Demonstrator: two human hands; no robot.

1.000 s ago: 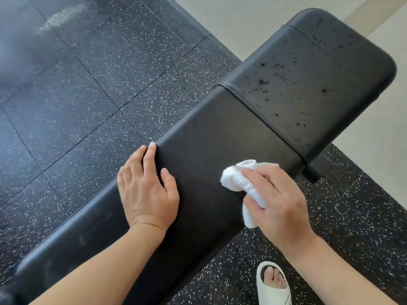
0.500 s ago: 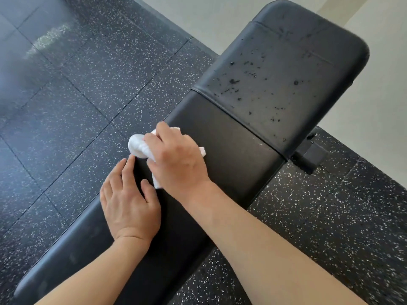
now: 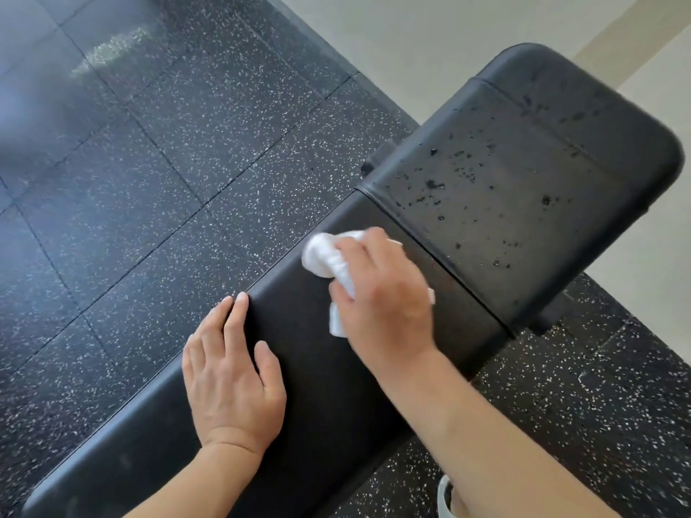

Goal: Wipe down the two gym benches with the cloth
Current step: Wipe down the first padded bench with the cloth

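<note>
At six o'clock, the bench [image 3: 321,386] runs off the lower edge, its near end cut off. Flat on its left edge lies the left hand [image 3: 233,383], fingers straight and pressed together, thumb apart. Toward one o'clock, the right hand [image 3: 385,297] grips the bunched white cloth [image 3: 325,257], curled fingers covering most of it; its blurred fingertips are hard to read. Beyond, droplets [image 3: 486,181] speckle the wider pad.

Right hand [image 3: 385,297] grips the white cloth [image 3: 329,259] on the black bench [image 3: 318,368] — left hand [image 3: 232,383] rests flat beside it.
</note>
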